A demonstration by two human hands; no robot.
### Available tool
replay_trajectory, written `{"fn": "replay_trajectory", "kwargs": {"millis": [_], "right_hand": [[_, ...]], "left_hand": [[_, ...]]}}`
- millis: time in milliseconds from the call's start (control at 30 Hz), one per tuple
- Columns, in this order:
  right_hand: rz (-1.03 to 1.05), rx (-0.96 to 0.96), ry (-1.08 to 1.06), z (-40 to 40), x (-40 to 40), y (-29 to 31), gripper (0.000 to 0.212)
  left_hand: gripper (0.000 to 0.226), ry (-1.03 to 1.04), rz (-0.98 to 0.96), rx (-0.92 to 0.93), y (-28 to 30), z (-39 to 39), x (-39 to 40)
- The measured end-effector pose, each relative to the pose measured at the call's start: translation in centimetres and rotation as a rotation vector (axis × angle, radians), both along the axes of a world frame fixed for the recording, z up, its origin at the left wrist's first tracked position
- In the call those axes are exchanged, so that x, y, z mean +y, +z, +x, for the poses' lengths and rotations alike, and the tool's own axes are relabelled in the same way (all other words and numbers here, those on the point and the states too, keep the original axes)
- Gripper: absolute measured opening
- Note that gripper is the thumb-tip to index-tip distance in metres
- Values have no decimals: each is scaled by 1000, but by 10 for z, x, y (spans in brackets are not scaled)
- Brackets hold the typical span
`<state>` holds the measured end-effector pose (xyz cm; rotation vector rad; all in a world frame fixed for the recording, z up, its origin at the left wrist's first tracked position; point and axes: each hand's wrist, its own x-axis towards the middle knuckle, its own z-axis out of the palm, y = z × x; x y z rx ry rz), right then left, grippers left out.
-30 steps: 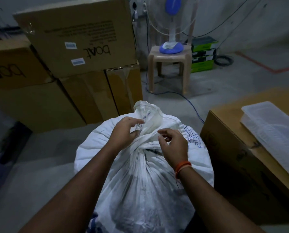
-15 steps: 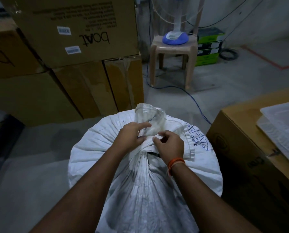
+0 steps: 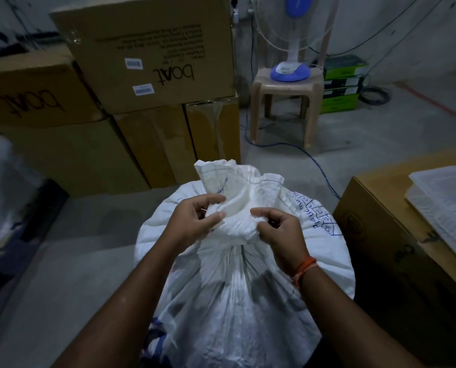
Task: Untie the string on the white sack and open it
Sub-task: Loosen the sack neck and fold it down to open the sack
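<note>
Both hands at the white sack neck

Left hand and right hand pinch the bunched cloth from either side — ruffled mouth edge just beyond the fingertips, bare floor leftward.

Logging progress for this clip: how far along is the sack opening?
Done: little that shows; the white sack is still gathered shut at its neck. In hand: left hand and right hand pinch the bunched neck from either side. The string itself cannot be made out. Left: loosen the tie, spread the mouth.
</note>
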<state>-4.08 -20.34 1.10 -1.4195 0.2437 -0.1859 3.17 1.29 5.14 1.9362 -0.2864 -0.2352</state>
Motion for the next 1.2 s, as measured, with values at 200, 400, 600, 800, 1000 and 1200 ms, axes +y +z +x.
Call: {"fn": "replay_trajectory", "kwargs": {"millis": [200,400,600,800,1000,1200], "right_hand": [[-146,-43,95,-43,3,10,24],[-237,-26,142,-87,29,-1,35],[-335,43,100,-131,51,-33,34],[-415,78,80,-142,55,-42,35],[-480,94,79,-137,52,-34,38],[-482,96,78,-140,55,-41,41]], "left_hand": [[38,78,4,-14,12,-47,44],[41,191,95,7,-1,-102,72],[35,262,201,29,-34,-144,91],[36,260,223,30,-39,-151,83],[44,153,106,48,-24,-147,78],[10,310,-231,187,0,-148,100]]}}
